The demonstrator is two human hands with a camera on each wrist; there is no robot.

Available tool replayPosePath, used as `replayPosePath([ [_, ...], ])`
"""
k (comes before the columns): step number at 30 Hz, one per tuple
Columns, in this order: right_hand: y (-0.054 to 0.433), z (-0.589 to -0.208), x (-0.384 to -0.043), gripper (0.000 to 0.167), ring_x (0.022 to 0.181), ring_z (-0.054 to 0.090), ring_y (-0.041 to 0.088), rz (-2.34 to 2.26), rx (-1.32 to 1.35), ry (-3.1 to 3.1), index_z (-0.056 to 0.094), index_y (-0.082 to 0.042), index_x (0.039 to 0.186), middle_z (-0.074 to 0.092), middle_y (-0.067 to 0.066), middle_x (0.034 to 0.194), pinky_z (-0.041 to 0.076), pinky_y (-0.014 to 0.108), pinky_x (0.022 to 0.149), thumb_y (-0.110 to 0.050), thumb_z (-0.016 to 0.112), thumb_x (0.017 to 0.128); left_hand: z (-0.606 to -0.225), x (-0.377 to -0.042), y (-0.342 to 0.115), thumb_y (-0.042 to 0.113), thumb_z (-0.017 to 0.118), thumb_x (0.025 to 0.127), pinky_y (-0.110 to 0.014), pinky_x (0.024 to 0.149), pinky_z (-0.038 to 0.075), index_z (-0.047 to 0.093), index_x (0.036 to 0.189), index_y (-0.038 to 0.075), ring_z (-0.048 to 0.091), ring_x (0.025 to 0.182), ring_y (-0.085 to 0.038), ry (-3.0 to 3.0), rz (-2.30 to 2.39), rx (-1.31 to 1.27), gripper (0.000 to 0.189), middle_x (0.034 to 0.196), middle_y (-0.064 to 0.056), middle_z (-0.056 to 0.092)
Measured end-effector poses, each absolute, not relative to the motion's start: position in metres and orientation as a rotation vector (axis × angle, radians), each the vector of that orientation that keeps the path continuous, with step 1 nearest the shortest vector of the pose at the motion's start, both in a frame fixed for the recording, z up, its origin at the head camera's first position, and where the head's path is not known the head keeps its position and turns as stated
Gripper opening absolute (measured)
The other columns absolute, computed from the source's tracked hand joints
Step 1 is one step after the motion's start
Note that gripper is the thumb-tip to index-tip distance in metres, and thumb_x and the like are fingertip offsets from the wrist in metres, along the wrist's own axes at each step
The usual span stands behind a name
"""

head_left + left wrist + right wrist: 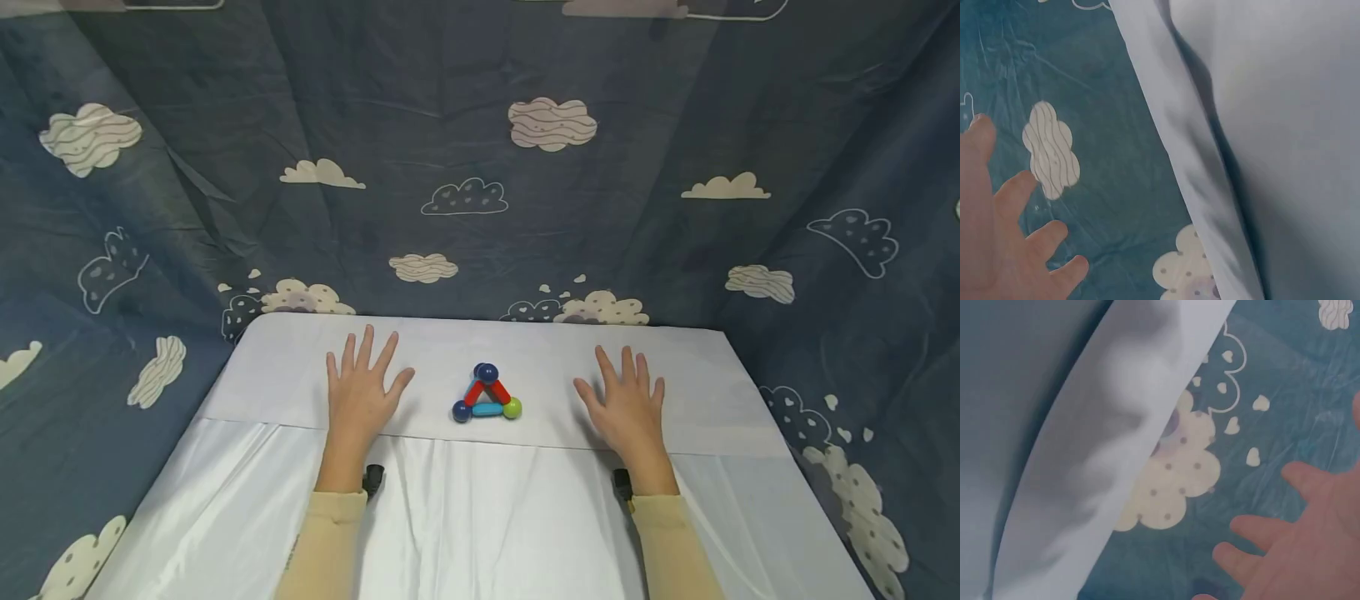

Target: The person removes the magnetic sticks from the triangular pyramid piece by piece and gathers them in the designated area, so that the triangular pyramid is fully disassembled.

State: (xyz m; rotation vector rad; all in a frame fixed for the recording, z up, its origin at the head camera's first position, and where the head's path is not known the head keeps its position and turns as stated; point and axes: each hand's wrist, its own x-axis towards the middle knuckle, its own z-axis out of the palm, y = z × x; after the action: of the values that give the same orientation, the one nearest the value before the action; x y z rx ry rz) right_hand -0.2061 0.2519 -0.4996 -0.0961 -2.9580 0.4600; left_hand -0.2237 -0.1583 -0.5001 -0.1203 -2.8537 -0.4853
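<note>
A small toy built of balls and rods (pixel 487 409) sits on the white-covered table between the hands. Dark blue balls (pixel 462 411) and one lime green ball (pixel 512 407) join its red and light blue rods into a triangular frame. To its left, the left hand (pixel 358 396) is held with fingers spread and straight, apart from the toy. On the other side the right hand (pixel 628 408) has its fingers likewise spread and holds nothing. Both wrist views show spread fingers, the left hand (pixel 1004 237) and the right hand (pixel 1297 531), without the toy in sight.
White cloth (pixel 480 517) covers the table, with a crease running across it below the toy. Dark blue curtains with cloud prints (pixel 465 200) stand behind the table and along both sides. A small black device (pixel 372 478) shows at the left wrist, another (pixel 622 483) at the right.
</note>
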Motion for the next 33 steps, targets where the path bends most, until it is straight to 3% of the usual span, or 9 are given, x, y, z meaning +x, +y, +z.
replayPosePath([
  [5, 0.245, -0.499, -0.204, 0.079, 0.159, 0.019, 0.052, 0.441, -0.049, -2.894, 0.034, -0.018, 0.167, 0.023, 0.029, 0.172, 0.013, 0.08, 0.122, -0.066, 0.046, 0.105, -0.498, -0.224, -0.143, 0.067, 0.046, 0.104, -0.073, 0.128, 0.009, 0.033, 0.167, 0.033, 0.019, 0.164, -0.043, -2.802, -0.489, -0.156, 0.073, 0.177, -0.013, 0.024],
  [10, 0.229, -0.497, -0.205, 0.077, 0.147, 0.04, 0.051, 0.449, 0.009, -2.817, 0.041, -0.017, 0.163, 0.041, 0.027, 0.162, 0.029, 0.074, 0.118, -0.063, 0.053, 0.103, -0.495, -0.223, -0.124, 0.065, 0.051, 0.103, -0.071, 0.127, 0.018, 0.039, 0.165, 0.031, 0.028, 0.16, -0.043, -2.745, -0.533, -0.205, 0.072, 0.172, -0.016, 0.034],
  [14, 0.212, -0.492, -0.208, 0.077, 0.128, 0.056, 0.045, 0.476, 0.04, -2.807, 0.043, -0.019, 0.162, 0.056, 0.024, 0.146, 0.043, 0.064, 0.105, -0.065, 0.054, 0.102, -0.494, -0.222, -0.106, 0.064, 0.053, 0.103, -0.066, 0.126, 0.026, 0.04, 0.164, 0.031, 0.039, 0.151, -0.04, -2.72, -0.568, -0.265, 0.071, 0.162, -0.017, 0.044],
  [17, 0.2, -0.487, -0.211, 0.075, 0.101, 0.064, 0.036, 0.511, 0.08, -2.806, 0.044, -0.02, 0.161, 0.067, 0.018, 0.123, 0.049, 0.053, 0.087, -0.065, 0.055, 0.102, -0.493, -0.221, -0.093, 0.064, 0.054, 0.102, -0.061, 0.124, 0.034, 0.04, 0.164, 0.032, 0.048, 0.141, -0.038, -2.723, -0.594, -0.303, 0.072, 0.154, -0.017, 0.051],
  [20, 0.189, -0.484, -0.212, 0.073, 0.071, 0.059, 0.024, 0.584, 0.134, -2.796, 0.047, -0.022, 0.159, 0.069, 0.009, 0.099, 0.046, 0.04, 0.066, -0.065, 0.057, 0.101, -0.492, -0.221, -0.081, 0.064, 0.056, 0.102, -0.058, 0.119, 0.04, 0.038, 0.165, 0.035, 0.055, 0.132, -0.036, -2.741, -0.655, -0.318, 0.072, 0.145, -0.015, 0.057],
  [23, 0.179, -0.485, -0.213, 0.071, 0.057, 0.048, 0.017, 0.684, 0.177, -2.786, 0.049, -0.022, 0.157, 0.065, 0.001, 0.084, 0.038, 0.032, 0.055, -0.065, 0.058, 0.101, -0.494, -0.221, -0.072, 0.065, 0.057, 0.101, -0.056, 0.114, 0.045, 0.038, 0.165, 0.037, 0.06, 0.126, -0.035, -2.761, -0.704, -0.325, 0.072, 0.14, -0.014, 0.062],
  [29, 0.164, -0.494, -0.215, 0.063, 0.058, 0.051, 0.015, 1.023, 0.23, -2.79, 0.05, -0.02, 0.156, 0.068, 0.002, 0.08, 0.04, 0.03, 0.057, -0.053, 0.063, 0.104, -0.501, -0.22, -0.06, 0.067, 0.059, 0.1, -0.053, 0.103, 0.053, 0.04, 0.163, 0.038, 0.068, 0.117, -0.033, -2.776, -0.796, -0.353, 0.072, 0.131, -0.011, 0.07],
  [33, 0.156, -0.499, -0.215, 0.06, 0.056, 0.048, 0.015, 1.283, 0.247, -2.788, 0.05, -0.019, 0.156, 0.065, 0.003, 0.073, 0.039, 0.027, 0.054, -0.043, 0.069, 0.103, -0.508, -0.22, -0.057, 0.061, 0.066, 0.098, -0.048, 0.089, 0.058, 0.043, 0.162, 0.036, 0.071, 0.107, -0.028, -2.754, -0.92, -0.372, 0.072, 0.12, -0.007, 0.074],
])
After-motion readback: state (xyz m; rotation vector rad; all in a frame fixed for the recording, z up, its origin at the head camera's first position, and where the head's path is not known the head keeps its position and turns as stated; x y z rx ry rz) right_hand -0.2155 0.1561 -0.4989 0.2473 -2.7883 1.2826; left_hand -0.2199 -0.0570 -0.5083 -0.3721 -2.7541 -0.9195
